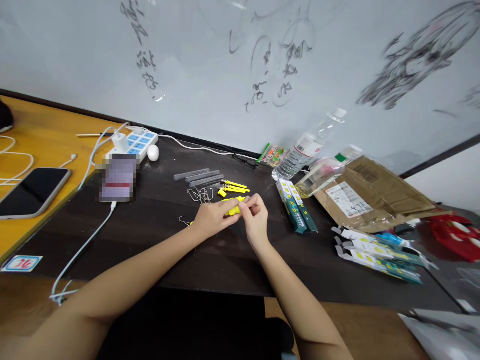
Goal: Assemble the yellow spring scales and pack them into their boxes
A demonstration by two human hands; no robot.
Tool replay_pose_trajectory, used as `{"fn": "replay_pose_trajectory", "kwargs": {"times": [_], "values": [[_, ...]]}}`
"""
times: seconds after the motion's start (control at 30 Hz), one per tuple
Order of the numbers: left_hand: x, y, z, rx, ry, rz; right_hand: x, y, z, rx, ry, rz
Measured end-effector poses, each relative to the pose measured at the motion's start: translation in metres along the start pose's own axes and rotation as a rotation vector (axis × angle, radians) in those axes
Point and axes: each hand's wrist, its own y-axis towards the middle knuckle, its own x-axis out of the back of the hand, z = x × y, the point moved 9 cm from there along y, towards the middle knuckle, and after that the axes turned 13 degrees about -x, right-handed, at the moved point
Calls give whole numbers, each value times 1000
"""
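Small yellow plastic pieces (235,210) sit between my two hands, low over the dark table. My left hand (210,219) is closed around them from the left. From the right, the thumb and fingers of my right hand (256,219) pinch at their end; the fingers hide what exactly they grip. Just beyond lie yellow slim rods (237,188) and a yellow cap (222,193). Several clear plastic tubes (204,177) rest behind a heap of metal hooks (201,195). Another hook (183,219) pokes out beside my left hand.
Left stand a phone on a cable (119,180), a power strip (142,142) and another phone (35,192). To the right are narrow boxes (296,206), two bottles (300,155), a brown parcel (378,195) and opened boxes (378,255). A whiteboard (202,75) rises behind the table.
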Motion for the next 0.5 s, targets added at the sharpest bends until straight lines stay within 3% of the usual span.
{"fn": "replay_pose_trajectory", "kwargs": {"times": [0.3,0.5], "values": [[-1,0,11,124,-65,47,7,5,5,-9,-100,146],[-3,-1,7,90,-63,40,3,7,4,0,-43,138]]}}
